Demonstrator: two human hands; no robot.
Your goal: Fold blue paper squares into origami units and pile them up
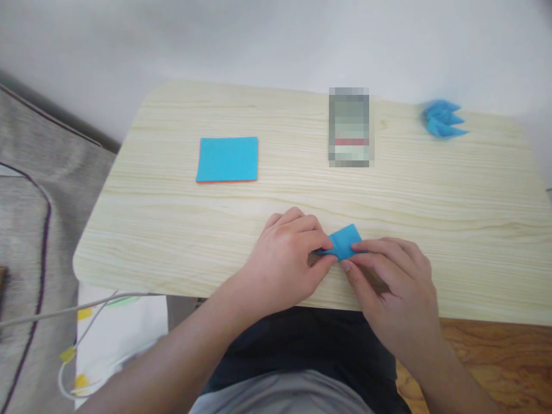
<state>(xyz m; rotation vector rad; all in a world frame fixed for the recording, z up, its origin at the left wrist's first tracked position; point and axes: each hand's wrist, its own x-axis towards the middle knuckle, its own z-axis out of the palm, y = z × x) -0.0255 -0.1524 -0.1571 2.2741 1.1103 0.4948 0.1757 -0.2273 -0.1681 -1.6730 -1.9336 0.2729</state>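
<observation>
my left hand (288,253): pinching paper (348,236), left end | my right hand (399,282): pinching its right side | sheets (227,160), origami (443,119) farther back on table (172,230)

Looks like matt paper in the folded piece (345,239), stack (228,160) and spiky model (443,119); shows smooth woodgrain on the table (172,230), rough weave on grey cloth (73,178).

Beyond your left hand (284,257), bare tabletop (293,172) is running between blue pad (227,160) and pixelated object (349,123)—pointed blue piece (442,119) blocking far right.
</observation>
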